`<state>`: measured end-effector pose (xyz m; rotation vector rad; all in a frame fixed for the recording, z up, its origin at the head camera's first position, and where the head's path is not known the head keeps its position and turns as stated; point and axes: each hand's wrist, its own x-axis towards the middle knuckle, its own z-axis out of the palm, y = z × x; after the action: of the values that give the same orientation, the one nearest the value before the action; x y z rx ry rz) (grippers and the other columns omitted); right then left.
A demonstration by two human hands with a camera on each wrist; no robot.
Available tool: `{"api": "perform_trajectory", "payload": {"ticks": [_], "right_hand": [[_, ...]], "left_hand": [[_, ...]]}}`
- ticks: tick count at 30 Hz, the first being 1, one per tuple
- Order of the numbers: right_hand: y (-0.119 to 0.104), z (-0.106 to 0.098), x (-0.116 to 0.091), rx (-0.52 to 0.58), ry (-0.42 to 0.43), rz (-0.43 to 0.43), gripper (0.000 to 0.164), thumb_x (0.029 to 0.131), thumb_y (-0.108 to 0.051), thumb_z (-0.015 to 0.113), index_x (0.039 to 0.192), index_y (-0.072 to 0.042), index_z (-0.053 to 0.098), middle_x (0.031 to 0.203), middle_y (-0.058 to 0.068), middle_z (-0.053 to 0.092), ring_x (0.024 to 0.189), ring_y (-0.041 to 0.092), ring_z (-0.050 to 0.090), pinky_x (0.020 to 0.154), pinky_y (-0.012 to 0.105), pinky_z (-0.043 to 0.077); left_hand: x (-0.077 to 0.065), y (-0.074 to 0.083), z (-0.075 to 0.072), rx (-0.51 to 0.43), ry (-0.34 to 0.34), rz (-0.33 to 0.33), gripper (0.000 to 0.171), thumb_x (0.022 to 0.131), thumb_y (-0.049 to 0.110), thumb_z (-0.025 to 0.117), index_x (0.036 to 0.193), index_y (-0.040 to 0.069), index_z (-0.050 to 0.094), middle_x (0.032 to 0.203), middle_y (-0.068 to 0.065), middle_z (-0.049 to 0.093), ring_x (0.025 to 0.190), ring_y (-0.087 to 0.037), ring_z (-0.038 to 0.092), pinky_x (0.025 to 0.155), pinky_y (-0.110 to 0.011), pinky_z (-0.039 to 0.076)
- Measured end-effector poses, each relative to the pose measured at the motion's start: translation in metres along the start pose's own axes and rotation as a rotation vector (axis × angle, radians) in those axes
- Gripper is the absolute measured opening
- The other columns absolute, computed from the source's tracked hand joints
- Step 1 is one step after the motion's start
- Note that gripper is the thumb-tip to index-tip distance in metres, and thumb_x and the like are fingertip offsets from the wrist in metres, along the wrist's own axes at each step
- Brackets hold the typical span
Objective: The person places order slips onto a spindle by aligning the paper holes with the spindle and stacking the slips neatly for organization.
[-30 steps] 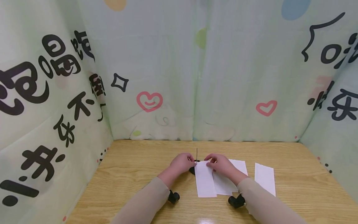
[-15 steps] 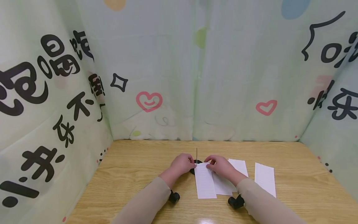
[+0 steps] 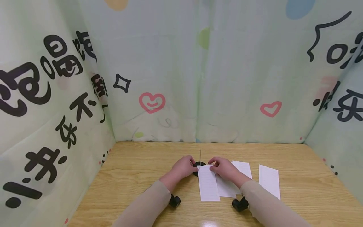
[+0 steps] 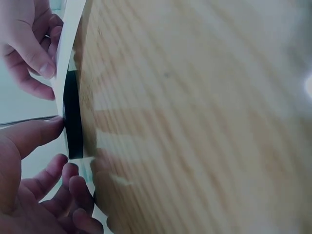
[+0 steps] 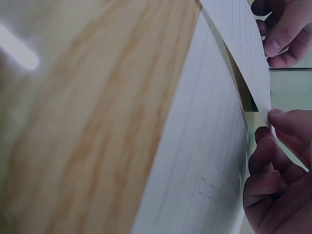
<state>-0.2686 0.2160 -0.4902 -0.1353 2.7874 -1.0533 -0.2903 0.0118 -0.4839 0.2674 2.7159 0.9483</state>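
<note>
A bill spike, with a thin upright rod (image 3: 200, 154) on a round black base (image 4: 73, 117), stands near the middle of the table. At its top edge, a white lined paper slip (image 3: 208, 186) meets the rod and overlaps the base. My left hand (image 3: 183, 166) is beside the rod, its thumb pressing the slip's corner over the base while the other fingers stay apart below. Between thumb and fingers, my right hand (image 3: 225, 167) pinches the slip's upper right corner, seen closely in the right wrist view. Whether the rod pierces the slip is hard to tell.
Under and right of the slip lie more paper slips (image 3: 245, 168), partly hidden by my right hand. Another slip (image 3: 268, 180) lies farther right on the wooden table (image 3: 136, 170). Printed curtains (image 3: 170, 63) close off the back and both sides.
The slip has shifted slightly toward me and lower at the rod, so more of the black base shows. Both hands stay nearly in place; the left thumb has dropped a little.
</note>
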Motion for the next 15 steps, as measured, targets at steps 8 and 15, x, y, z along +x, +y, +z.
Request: {"api": "perform_trajectory", "payload": {"ticks": [8, 15], "right_hand": [[0.005, -0.005, -0.004, 0.02, 0.023, -0.03, 0.021, 0.092, -0.011, 0.069, 0.113, -0.01, 0.068, 0.081, 0.003, 0.058, 0.068, 0.016, 0.052, 0.061, 0.031, 0.043], [0.01, -0.014, -0.011, 0.031, 0.022, -0.017, 0.025, 0.093, -0.015, 0.069, 0.117, -0.009, 0.067, 0.082, 0.003, 0.058, 0.065, 0.016, 0.054, 0.061, 0.031, 0.044]], "left_hand": [[0.001, -0.009, -0.001, -0.037, -0.047, 0.053, 0.042, 0.085, 0.026, 0.08, 0.12, 0.012, 0.063, 0.081, -0.001, 0.056, 0.071, -0.016, 0.052, 0.067, -0.031, 0.042], [0.002, -0.017, -0.005, -0.054, -0.089, 0.12, 0.054, 0.084, 0.024, 0.081, 0.132, 0.011, 0.061, 0.082, 0.0, 0.056, 0.073, -0.015, 0.05, 0.068, -0.03, 0.042]]}}
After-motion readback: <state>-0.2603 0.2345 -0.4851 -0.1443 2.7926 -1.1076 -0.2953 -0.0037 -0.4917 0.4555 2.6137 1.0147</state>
